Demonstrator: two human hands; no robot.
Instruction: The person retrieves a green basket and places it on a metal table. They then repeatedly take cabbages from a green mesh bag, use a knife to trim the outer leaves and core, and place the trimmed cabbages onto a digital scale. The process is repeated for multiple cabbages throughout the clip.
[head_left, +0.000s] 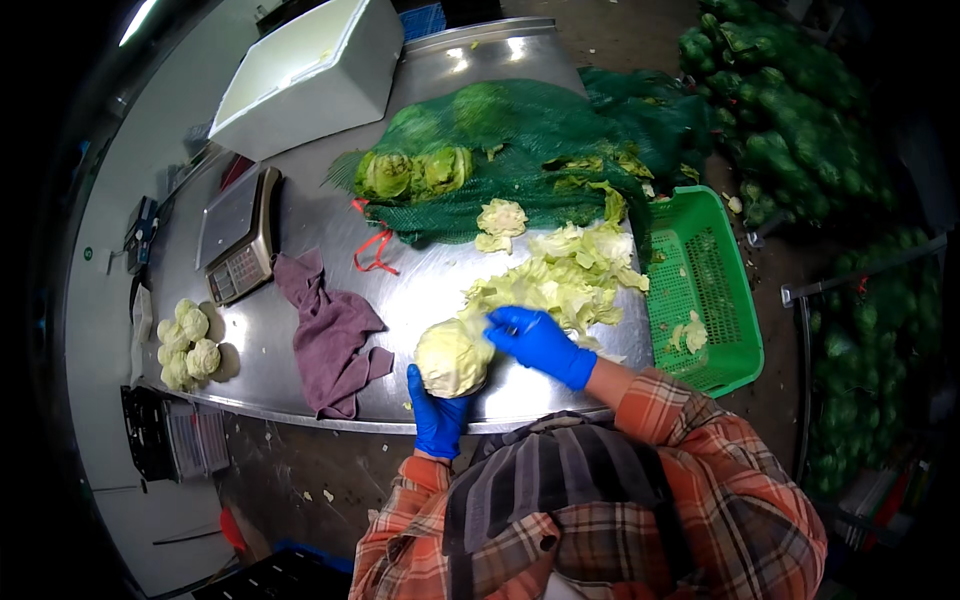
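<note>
A pale, peeled cabbage head (452, 358) is just above the steel table near its front edge. My left hand (436, 420), in a blue glove, cups it from below and the left. At its upper right side is my right hand (536, 341), also gloved in blue, with its fingers bent around a pale leaf (477, 321) that is blurred. Behind the right hand lies a heap of loose cabbage leaves (574, 274). A green mesh sack (510, 161) with whole cabbages in it stretches across the table beyond the heap.
On the steel table (405, 300) are a purple cloth (330, 337), a scale (244, 247), several trimmed cabbages (184, 345) and a white foam box (315, 82). A green plastic crate (701, 300) stands at the right edge. Filled mesh sacks (795, 127) are stacked farther right.
</note>
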